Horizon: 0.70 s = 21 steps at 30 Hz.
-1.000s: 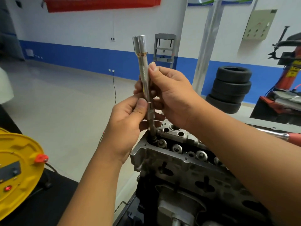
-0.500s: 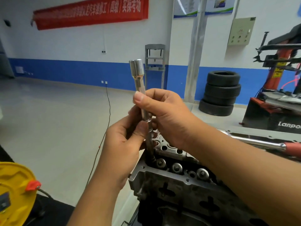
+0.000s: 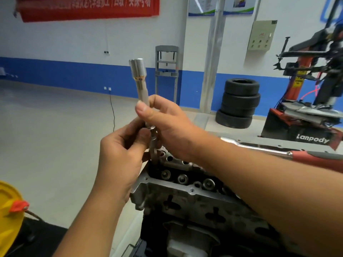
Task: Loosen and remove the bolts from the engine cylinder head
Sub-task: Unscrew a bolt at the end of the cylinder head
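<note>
A grey engine cylinder head fills the lower middle of the head view. A long silver socket extension bar stands nearly upright over its far left corner, its lower end down in a bolt hole. My right hand pinches the bar at mid-height between thumb and fingers. Just below, my left hand grips the bar's lower part with curled fingers. Round valve caps sit in a row along the head's top. The bolt under the bar is hidden.
A ratchet wrench with a red handle lies behind my right forearm. A yellow reel sits at the lower left. Stacked tyres and a red tyre machine stand at the back right.
The view has tilted up and shifted. Both hands keep hold of the bar; my right thumb has slid round it, as in turning. The bar stays in the same hole.
</note>
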Motion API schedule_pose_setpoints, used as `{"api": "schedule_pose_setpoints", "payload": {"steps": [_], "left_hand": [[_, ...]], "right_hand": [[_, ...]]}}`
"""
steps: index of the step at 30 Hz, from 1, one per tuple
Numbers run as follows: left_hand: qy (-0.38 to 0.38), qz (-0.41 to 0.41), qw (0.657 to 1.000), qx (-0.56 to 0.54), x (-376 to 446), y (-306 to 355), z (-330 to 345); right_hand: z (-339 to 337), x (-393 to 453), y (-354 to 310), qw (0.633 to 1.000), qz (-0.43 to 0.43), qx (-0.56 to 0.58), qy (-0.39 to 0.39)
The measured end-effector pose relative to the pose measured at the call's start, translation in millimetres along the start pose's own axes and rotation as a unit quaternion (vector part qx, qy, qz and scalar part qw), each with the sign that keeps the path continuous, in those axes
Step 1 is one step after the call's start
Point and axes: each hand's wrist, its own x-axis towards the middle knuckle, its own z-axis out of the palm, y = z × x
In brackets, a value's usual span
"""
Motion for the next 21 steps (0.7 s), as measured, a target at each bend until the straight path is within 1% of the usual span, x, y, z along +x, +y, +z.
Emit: {"api": "schedule_pose_setpoints", "payload": {"steps": [3,6,8,9,11,13,15,18,19,21], "left_hand": [[-0.012,0.020,0.999,0.034,0.5,-1.5,0.0],[-0.062,0.001,0.998,0.027,1.7,3.0,-3.2],[-0.095,0.003,0.994,0.062,1.7,7.3,-3.9],[-0.095,0.012,0.992,0.088,1.5,8.3,-3.6],[-0.055,0.026,0.991,0.117,1.0,10.0,-1.3],[-0.004,0.032,0.992,0.125,-0.4,9.3,0.2],[0.028,0.033,0.993,0.114,-2.8,8.7,2.3],[0.025,0.053,0.990,0.124,-5.5,9.7,4.1],[0.014,0.056,0.991,0.124,-5.2,9.7,3.9],[-0.024,0.036,0.994,0.097,-4.5,11.7,4.5]], "right_hand": [[3.1,-0.9,9.4,0.999,-0.018,0.038,0.010],[0.6,-0.2,10.1,0.997,-0.020,0.071,0.001],[-4.3,0.8,8.9,0.997,-0.027,0.065,-0.016],[-5.8,1.1,8.4,0.997,-0.031,0.059,-0.023],[-6.7,1.6,7.3,0.997,-0.033,0.053,-0.040],[-6.0,2.8,7.0,0.996,-0.027,0.063,-0.056],[-6.5,3.8,7.3,0.996,-0.020,0.064,-0.056],[-7.3,3.7,3.9,0.998,-0.030,0.046,-0.033],[-7.6,3.6,2.9,0.998,-0.034,0.038,-0.032],[-9.1,3.2,1.2,0.998,-0.042,0.016,-0.035]]}}
